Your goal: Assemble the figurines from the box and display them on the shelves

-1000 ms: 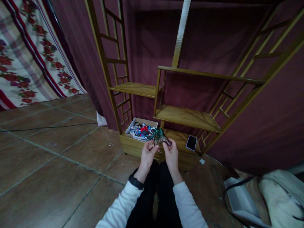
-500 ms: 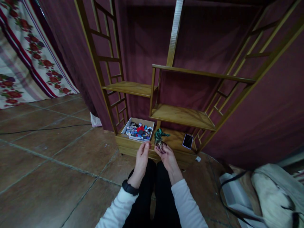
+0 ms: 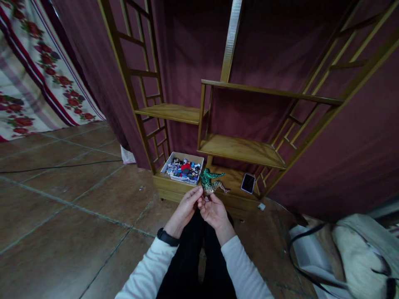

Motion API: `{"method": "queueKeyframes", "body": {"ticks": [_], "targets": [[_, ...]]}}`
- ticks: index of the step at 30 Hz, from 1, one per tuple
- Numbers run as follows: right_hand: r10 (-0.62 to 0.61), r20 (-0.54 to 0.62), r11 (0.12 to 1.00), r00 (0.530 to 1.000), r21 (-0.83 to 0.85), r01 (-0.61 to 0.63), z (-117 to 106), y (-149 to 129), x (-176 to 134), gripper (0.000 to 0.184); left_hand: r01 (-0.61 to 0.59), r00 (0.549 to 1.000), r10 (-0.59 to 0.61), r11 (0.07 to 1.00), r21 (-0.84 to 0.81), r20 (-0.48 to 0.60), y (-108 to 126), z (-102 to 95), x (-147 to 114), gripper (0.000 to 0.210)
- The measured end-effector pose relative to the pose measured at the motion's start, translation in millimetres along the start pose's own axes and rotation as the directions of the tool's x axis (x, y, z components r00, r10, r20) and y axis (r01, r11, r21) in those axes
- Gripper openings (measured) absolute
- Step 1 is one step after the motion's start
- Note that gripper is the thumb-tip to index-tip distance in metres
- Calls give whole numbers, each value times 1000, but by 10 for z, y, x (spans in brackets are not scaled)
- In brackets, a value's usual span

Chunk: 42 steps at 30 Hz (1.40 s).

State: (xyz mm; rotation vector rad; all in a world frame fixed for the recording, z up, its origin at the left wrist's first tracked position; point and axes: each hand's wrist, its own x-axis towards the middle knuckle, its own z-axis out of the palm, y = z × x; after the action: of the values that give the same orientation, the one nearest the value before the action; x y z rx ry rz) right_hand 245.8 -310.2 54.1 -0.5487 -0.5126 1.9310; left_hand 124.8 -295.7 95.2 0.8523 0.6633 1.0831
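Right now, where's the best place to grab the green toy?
Probably by the toy's green trunk, from above. The trunk is chunkier than the thin limbs sticking out to the right, and its top is uncovered, while the left grip and right grip crowd its lower end.

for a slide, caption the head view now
Left hand and right hand at a partly green figure, box and phone beyond.

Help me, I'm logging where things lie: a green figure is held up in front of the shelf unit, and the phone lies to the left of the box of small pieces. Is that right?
Not quite: the phone lies to the right of the box of small pieces, as the head view shows. The rest stands.
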Motion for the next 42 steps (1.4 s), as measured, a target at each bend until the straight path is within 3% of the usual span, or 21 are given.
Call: {"method": "queueKeyframes", "body": {"ticks": [8,15,17,19,21,23,26,31,36,42], "targets": [[-72,-36,995,997,60,74,155,33,5,34,-51,999,51,999,17,-17,7,22,70,24],[-172,-79,985,982,-9,172,136,-46,48,26,-58,994,61,998,38,-86,-17,-6,117,35],[-235,-157,972,959,-64,228,94,-74,74,24,-53,991,56,998,25,-119,-29,-40,115,41],[-364,-250,926,897,-202,320,34,-100,97,23,-58,986,58,998,5,-156,-36,-74,105,43],[-533,-284,816,797,-422,396,-37,-128,111,25,-50,985,46,999,-20,-166,-34,-90,92,42],[-670,-237,649,703,-646,401,-101,-161,111,28,-19,989,13,999,-41,-146,-26,-83,80,41],[-768,-119,393,629,-863,317,-142,-214,90,27,3,992,-8,999,-42,-122,-15,-45,71,43],[-818,6,149,575,-964,221,-30,-278,26,22,-17,995,17,1000,8,-97,-28,-36,73,45],[-840,192,-80,507,-969,233,136,-286,-70,18,-45,995,46,999,14,-89,-54,-98,101,43],[-782,363,-232,507,-924,303,282,-249,-167,21,-70,991,59,994,-83,-120,-81,-122,157,42]]}}
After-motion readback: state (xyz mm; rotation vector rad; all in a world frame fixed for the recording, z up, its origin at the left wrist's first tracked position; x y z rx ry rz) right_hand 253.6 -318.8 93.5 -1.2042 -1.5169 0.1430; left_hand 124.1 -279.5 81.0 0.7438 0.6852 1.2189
